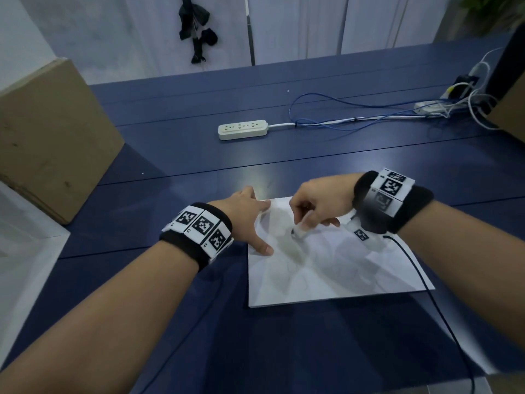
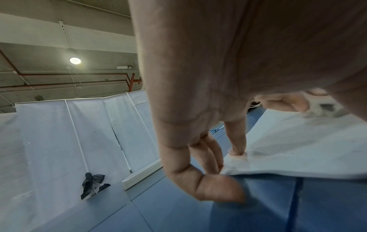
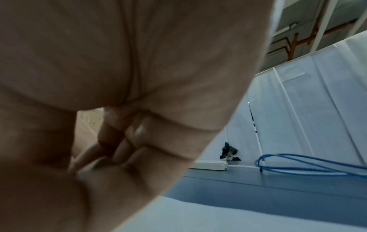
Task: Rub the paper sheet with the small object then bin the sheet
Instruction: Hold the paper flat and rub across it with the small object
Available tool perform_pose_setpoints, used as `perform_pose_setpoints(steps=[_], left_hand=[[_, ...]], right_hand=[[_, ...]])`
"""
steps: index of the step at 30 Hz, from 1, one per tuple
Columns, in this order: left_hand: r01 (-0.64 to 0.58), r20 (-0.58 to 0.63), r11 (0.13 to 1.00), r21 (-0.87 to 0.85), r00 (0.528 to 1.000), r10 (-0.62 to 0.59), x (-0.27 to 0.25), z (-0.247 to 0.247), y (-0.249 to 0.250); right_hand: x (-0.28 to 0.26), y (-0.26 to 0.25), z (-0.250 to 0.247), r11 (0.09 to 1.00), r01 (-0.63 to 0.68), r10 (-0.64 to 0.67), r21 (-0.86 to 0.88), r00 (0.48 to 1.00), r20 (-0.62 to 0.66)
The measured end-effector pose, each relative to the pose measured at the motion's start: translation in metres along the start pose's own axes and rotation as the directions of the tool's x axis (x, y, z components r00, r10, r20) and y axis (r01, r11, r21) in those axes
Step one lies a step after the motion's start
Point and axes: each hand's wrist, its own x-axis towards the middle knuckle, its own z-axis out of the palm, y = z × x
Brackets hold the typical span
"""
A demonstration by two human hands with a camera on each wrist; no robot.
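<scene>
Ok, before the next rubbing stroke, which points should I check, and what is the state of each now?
1. Left hand presses the paper sheet at its left edge: ok.
2. Right hand pinches the small object: ok.
3. Object tip touches the sheet: ok.
4. Sheet lies flat on the blue table: ok.
5. Black cable crosses the sheet's right side: not ok.
6. Bin location: cannot tell.

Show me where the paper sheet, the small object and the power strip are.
paper sheet [image 1: 341,274]: head view, bare middle.
small object [image 1: 298,232]: head view, tip below fingers.
power strip [image 1: 243,129]: head view, top face.
</scene>
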Motion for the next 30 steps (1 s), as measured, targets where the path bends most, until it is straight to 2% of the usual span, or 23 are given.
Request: perform_pose_setpoints(steps=[1, 4, 6, 8, 11, 12, 13, 16, 18, 20, 23, 24, 26, 28, 30], left_hand=[[-0.001, 0.002, 1.000, 0.003, 1.000, 0.001, 0.000, 0.000, 0.000], [-0.002, 0.001, 1.000, 0.019, 1.000, 0.002, -0.001, -0.001, 0.001], [0.000, 0.002, 1.000, 0.015, 1.000, -0.001, -0.002, -0.001, 0.002], [-0.001, -0.003, 1.000, 0.015, 1.000, 0.001, -0.002, -0.001, 0.001], [0.007, -0.002, 1.000, 0.012, 1.000, -0.007, -0.001, 0.000, 0.001], [0.009, 0.001, 1.000, 0.014, 1.000, -0.009, -0.001, 0.000, 0.001], [0.010, 0.003, 1.000, 0.017, 1.000, -0.010, -0.002, -0.001, 0.002], [0.013, 0.005, 1.000, 0.015, 1.000, -0.013, -0.003, -0.002, 0.003], [0.016, 0.007, 1.000, 0.013, 1.000, -0.016, -0.004, -0.002, 0.004], [0.012, 0.006, 1.000, 0.016, 1.000, -0.012, -0.003, -0.002, 0.003], [0.016, 0.011, 1.000, 0.009, 1.000, -0.017, -0.003, -0.002, 0.003], [0.017, 0.014, 1.000, 0.012, 1.000, -0.017, -0.003, -0.003, 0.003], [0.014, 0.010, 1.000, 0.021, 1.000, -0.014, -0.003, -0.003, 0.004], [0.014, 0.008, 1.000, 0.019, 1.000, -0.014, -0.004, -0.004, 0.005], [0.013, 0.010, 1.000, 0.012, 1.000, -0.014, -0.004, -0.003, 0.005]], right_hand=[[0.002, 0.000, -0.002, 1.000, -0.002, 0.001, -0.022, 1.000, -0.026], [0.014, 0.006, -0.011, 0.996, -0.077, 0.064, -0.046, 0.969, -0.240], [0.016, 0.009, -0.013, 0.995, -0.097, 0.088, -0.016, 0.949, -0.304], [0.009, 0.010, -0.010, 0.998, -0.061, 0.060, 0.006, 0.971, -0.230], [-0.003, 0.004, -0.002, 0.999, -0.014, 0.013, 0.040, 1.000, 0.020], [-0.003, 0.003, -0.002, 0.999, -0.006, 0.005, 0.032, 0.999, 0.036], [-0.001, 0.003, -0.004, 1.000, -0.008, 0.008, 0.012, 1.000, 0.001], [0.013, 0.010, -0.012, 0.997, -0.075, 0.066, -0.033, 0.972, -0.227], [0.015, 0.011, -0.013, 0.994, -0.101, 0.087, -0.031, 0.949, -0.302], [0.008, 0.010, -0.009, 0.997, -0.069, 0.061, -0.026, 0.970, -0.235], [-0.005, -0.002, -0.002, 1.000, -0.007, 0.007, 0.009, 1.000, 0.017], [-0.006, -0.003, -0.002, 1.000, 0.000, 0.000, -0.004, 0.999, 0.040], [0.003, -0.001, -0.007, 0.998, -0.015, 0.011, -0.068, 0.998, -0.060], [0.013, 0.004, -0.013, 0.993, -0.086, 0.064, -0.084, 0.971, -0.231], [0.014, 0.008, -0.015, 0.991, -0.122, 0.099, -0.053, 0.942, -0.320]])
